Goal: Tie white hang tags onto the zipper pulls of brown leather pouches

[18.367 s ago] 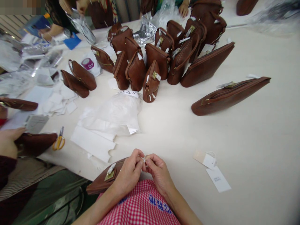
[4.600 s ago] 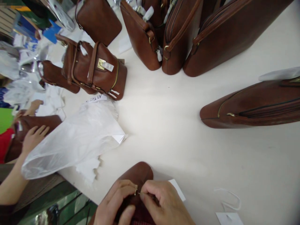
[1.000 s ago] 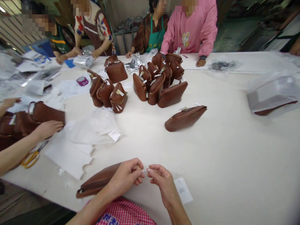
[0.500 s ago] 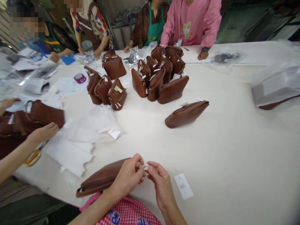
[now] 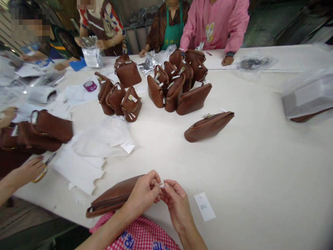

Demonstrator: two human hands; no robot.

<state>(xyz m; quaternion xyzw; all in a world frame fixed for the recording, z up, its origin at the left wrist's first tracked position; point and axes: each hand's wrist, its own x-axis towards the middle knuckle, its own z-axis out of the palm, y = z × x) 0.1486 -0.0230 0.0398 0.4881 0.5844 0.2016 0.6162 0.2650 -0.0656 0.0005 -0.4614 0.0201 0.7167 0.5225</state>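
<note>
My left hand [image 5: 145, 191] and my right hand [image 5: 177, 203] meet at the table's front edge, both with fingertips pinched on a small white piece [image 5: 162, 185]. Its exact kind is too small to tell. Under my left wrist a brown leather bag [image 5: 117, 192] lies on its side, zipper toward me, partly covered by my forearm. To the right of my right hand, a white hang tag [image 5: 204, 207] with a thin loop of string rests flat on the table.
One brown bag [image 5: 208, 127] stands alone ahead, with several more [image 5: 194, 99] grouped behind it. White paper sheets [image 5: 79, 168] and a plastic bag [image 5: 101, 137] lie left. A co-worker's hand [image 5: 30, 170] is by yellow-handled scissors [image 5: 43, 172]. A wrapped bag [image 5: 309, 97] sits far right.
My hands have stayed nearly still, pinching the white piece. The co-worker's hand at left has moved from the brown bags to the scissors. Across the table, a person has lifted a silver packet upright.
</note>
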